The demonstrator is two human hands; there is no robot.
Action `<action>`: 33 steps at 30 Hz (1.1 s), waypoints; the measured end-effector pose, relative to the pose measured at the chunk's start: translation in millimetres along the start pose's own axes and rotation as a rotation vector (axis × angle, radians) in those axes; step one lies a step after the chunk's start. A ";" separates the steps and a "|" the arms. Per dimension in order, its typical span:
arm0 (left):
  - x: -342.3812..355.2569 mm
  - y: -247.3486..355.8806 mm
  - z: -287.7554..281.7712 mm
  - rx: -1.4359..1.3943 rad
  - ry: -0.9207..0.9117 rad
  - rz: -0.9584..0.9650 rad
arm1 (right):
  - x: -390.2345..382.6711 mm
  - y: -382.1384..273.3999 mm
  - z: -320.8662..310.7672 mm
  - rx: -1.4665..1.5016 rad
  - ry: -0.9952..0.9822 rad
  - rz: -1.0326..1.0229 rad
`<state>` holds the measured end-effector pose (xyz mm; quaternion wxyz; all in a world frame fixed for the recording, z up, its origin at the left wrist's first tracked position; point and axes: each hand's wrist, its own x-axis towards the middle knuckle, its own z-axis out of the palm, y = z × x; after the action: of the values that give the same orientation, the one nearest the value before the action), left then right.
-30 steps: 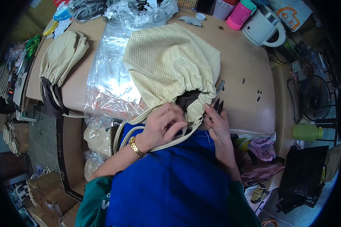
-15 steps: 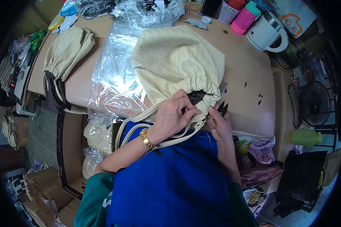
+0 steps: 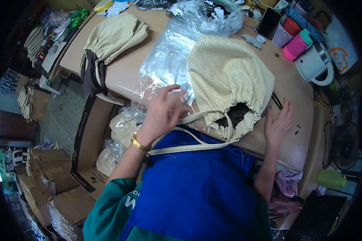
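Observation:
A cream woven drawstring bag (image 3: 225, 68) lies on the padded table, its gathered mouth showing a dark inside. Its strap (image 3: 181, 149) loops over the blue apron (image 3: 193, 188). My left hand (image 3: 165, 106) is open, fingers apart over a clear plastic sheet (image 3: 161, 64), left of the bag and close to the strap. Right of the bag, my right hand (image 3: 280, 120) rests open by the table edge, with black snips (image 3: 276, 100) just beyond its fingertips. A second cream bag (image 3: 112, 36) with dark fabric hanging from it lies at the left.
Crumpled plastic (image 3: 205, 16), a phone (image 3: 268, 22), cups (image 3: 289, 26), a pink bottle (image 3: 294, 47) and a white kettle (image 3: 311, 64) stand or lie at the back. Cardboard boxes (image 3: 72, 207) are low on the left. A fan (image 3: 344, 146) and green container (image 3: 330, 178) are on the right.
Both hands have let go of the bag's gathered mouth and moved apart. The black snips have left my right fingers for the table. The camera view has shifted, with the scene appearing further right.

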<state>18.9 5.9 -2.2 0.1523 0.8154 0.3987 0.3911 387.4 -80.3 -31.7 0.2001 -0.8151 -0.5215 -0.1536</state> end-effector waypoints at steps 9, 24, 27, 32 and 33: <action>22.4 65.4 -80.2 -0.257 0.535 0.378 | -133.3 -8.8 -49.9 0.071 -0.412 -0.328; 43.6 143.3 -111.2 -0.379 0.536 0.986 | -44.5 1.1 -9.0 0.254 -0.159 -0.319; 45.2 145.9 -112.6 -0.379 0.522 0.969 | -18.1 11.2 4.7 0.295 -0.112 -0.340; 46.7 147.7 -111.3 -0.379 0.520 0.981 | -8.8 11.1 5.6 0.315 -0.049 -0.386; 45.0 147.4 -110.0 -0.390 0.512 0.989 | -6.9 14.3 3.9 0.347 -0.061 -0.382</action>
<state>30.6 -60.2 174.9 -0.0020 0.7411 -0.0841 0.6661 397.8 -89.3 -40.7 0.2885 -0.6595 -0.6904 -0.0721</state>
